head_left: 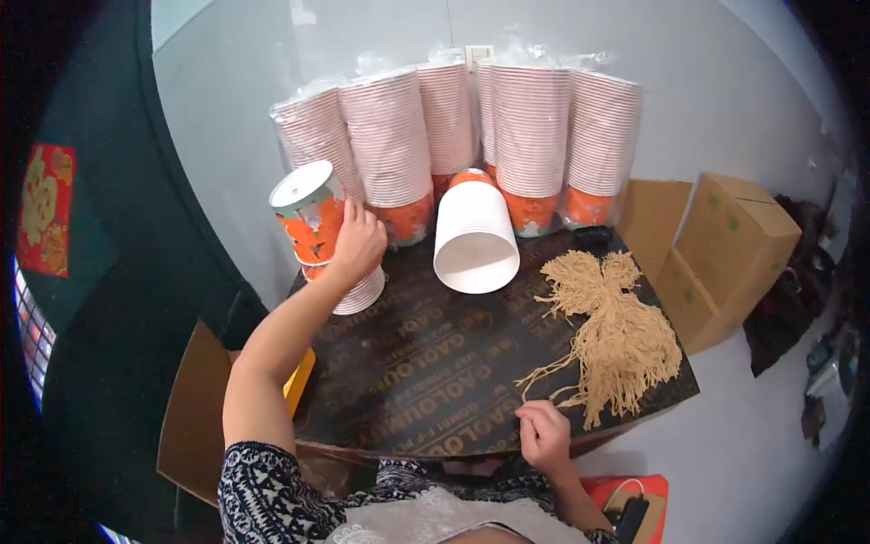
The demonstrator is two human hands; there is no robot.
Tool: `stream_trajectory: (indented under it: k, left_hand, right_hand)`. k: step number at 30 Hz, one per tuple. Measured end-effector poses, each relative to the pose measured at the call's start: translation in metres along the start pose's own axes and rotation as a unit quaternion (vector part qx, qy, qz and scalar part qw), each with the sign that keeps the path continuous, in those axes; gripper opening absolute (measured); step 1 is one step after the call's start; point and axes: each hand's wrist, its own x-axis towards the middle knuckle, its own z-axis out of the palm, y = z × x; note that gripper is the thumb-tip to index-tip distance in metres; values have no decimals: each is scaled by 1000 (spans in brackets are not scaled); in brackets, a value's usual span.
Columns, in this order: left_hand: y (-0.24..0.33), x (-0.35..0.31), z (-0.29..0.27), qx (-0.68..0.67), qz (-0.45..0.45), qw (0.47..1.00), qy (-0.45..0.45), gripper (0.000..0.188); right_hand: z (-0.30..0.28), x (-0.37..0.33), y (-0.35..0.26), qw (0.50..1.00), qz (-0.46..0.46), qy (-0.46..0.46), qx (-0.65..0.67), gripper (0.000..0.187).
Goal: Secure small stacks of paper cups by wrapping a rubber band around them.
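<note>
At the left of the table, an orange and grey-green paper bucket [309, 223] sits bottom up on a stack of others. My left hand [361, 243] is closed at its right side, the thumb hidden from view. My right hand [546, 437] is curled closed at the table's front edge, beside the loose ends of a bundle of tan cords [625, 349]. Whatever lies between those fingers is too small to make out. A stack of white-lined paper buckets [478, 258] lies mid-table, its open mouth toward me.
Tall plastic-wrapped stacks of paper buckets [385, 145] line the back of the dark printed table [408, 390] against the wall. Cardboard boxes [734, 236] stand to the right, and an open carton [195, 408] is at the left. A red bag [654, 494] stands below on the right.
</note>
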Motion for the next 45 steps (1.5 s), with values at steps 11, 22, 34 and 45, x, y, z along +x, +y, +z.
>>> stream_trajectory:
  k: [11,22,34,45]
  left_hand:
    - [93,-27,-4,-435,-205,876,-26,23]
    - [174,1,27,-638,-444,611,151,18]
    - [174,-3,24,-619,-455,623,148,14]
    - [156,-35,0,-692,-357,627,-31,16]
  right_hand:
    - [-3,87,5,998,39,-53,-6,13]
    - [83,209,143,977,141,159,-28,28]
    - [100,220,155,977,79,176,-85,13]
    - [63,188,122,992,101,44,-65,15]
